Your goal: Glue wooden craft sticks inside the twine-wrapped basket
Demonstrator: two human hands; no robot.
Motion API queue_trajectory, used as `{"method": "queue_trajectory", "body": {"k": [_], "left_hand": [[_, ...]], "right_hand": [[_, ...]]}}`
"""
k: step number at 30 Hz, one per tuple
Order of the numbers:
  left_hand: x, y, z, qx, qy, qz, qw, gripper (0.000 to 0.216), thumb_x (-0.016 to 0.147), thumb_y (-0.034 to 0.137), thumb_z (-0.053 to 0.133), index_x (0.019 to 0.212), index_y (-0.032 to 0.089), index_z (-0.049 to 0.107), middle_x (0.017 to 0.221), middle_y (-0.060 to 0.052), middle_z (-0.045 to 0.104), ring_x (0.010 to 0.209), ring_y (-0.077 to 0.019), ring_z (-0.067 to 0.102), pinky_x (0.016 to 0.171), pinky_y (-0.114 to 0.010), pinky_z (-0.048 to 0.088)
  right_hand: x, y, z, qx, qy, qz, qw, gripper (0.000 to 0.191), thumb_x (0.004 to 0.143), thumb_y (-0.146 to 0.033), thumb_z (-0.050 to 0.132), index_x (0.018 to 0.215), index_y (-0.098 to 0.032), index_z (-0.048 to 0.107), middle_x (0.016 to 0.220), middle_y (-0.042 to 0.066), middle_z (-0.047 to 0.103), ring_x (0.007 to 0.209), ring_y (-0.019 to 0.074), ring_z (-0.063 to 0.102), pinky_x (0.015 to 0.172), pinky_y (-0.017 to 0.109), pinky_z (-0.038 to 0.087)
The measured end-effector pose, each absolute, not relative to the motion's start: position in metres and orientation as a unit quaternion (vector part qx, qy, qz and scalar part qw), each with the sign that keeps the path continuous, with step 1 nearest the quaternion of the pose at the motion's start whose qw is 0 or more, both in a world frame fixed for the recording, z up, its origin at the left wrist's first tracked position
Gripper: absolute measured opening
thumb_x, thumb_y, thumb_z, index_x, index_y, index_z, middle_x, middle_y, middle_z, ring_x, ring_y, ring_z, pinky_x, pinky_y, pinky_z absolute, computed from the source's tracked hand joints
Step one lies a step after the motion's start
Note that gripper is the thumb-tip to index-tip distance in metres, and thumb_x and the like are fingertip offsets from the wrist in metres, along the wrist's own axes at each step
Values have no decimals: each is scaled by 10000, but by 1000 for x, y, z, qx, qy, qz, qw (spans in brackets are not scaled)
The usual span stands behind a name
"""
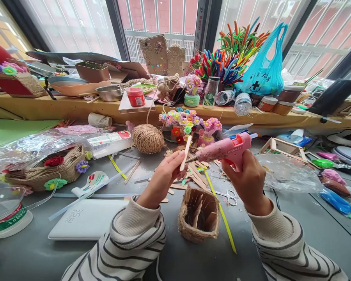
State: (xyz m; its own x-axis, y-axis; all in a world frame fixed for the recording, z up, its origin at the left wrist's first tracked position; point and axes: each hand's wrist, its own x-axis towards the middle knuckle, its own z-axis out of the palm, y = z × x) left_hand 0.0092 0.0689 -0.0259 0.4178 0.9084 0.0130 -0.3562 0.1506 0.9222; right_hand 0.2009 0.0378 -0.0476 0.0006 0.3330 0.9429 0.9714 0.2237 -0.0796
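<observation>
Between the thumb and fingers of my left hand a wooden craft stick is pinched, tilted upward. My right hand is wrapped round the handle of a pink hot glue gun, a glue stick poking out of its back. The gun's nozzle points left and reaches the stick near my left fingertips; whether it touches cannot be made out. Below and between my hands stands a small twine-covered box, open at the top, with craft sticks standing inside it. Loose craft sticks lie behind the box.
Scissors and a yellow strip lie right of the box. A white power bank lies on the left. Behind are a twine ball, a twine basket and clear plastic. A crowded shelf runs along the windows.
</observation>
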Motion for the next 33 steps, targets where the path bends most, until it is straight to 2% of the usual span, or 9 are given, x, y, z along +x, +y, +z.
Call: {"method": "queue_trajectory", "body": {"k": [17, 22, 33], "left_hand": [[9, 68, -26, 484, 293, 447, 693, 329, 763, 410, 631, 636, 175, 439, 515, 74, 383, 466, -55, 285, 476, -189, 279], [8, 68, -26, 493, 291, 444, 690, 341, 780, 410, 615, 621, 175, 425, 520, 71, 379, 469, -58, 281, 484, -196, 285], [9, 65, -24, 510, 286, 442, 681, 334, 820, 374, 564, 594, 174, 420, 527, 62, 371, 469, -68, 283, 481, -216, 255]], "right_hand": [[202, 38, -48, -530, -620, -340, 468, 174, 834, -343, 532, 789, -179, 497, 562, -35, 462, 463, 111, 432, 422, 251, 303], [202, 38, -47, -531, -616, -345, 469, 211, 846, -387, 512, 801, -183, 493, 567, -29, 474, 452, 108, 418, 414, 248, 298], [206, 38, -48, -553, -600, -341, 467, 290, 830, -453, 517, 696, -222, 406, 551, -39, 436, 446, 108, 415, 416, 252, 301]]}}
